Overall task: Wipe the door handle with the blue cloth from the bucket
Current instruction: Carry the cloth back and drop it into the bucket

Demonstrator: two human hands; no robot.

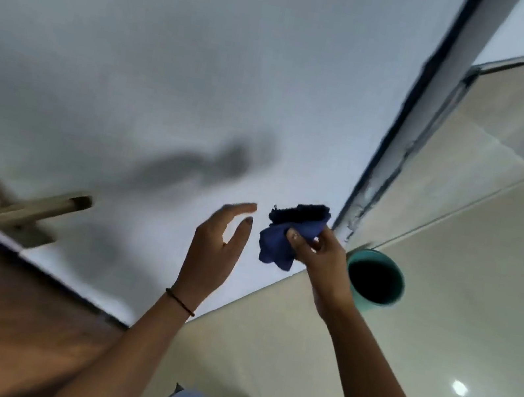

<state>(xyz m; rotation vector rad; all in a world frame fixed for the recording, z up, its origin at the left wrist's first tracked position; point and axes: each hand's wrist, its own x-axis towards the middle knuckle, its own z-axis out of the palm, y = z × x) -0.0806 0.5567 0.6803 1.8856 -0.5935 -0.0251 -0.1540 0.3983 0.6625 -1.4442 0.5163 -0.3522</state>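
Two hands reach up by a white door, and one holds a blue cloth.

The door handle [23, 210] sticks out at the far left, blurry. The left hand [215, 249] is open and holds nothing, fingers spread, close to the blue cloth [285, 237]. The right hand [316, 259] pinches the bunched cloth, arm stretched out. The green bucket [375, 281] sits on the floor just right of it.

white wall [175, 45], glossy tiled floor [439, 332]

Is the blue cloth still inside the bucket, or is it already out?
Out. The right hand pinches the bunched blue cloth in the air, left of the teal bucket standing on the floor.
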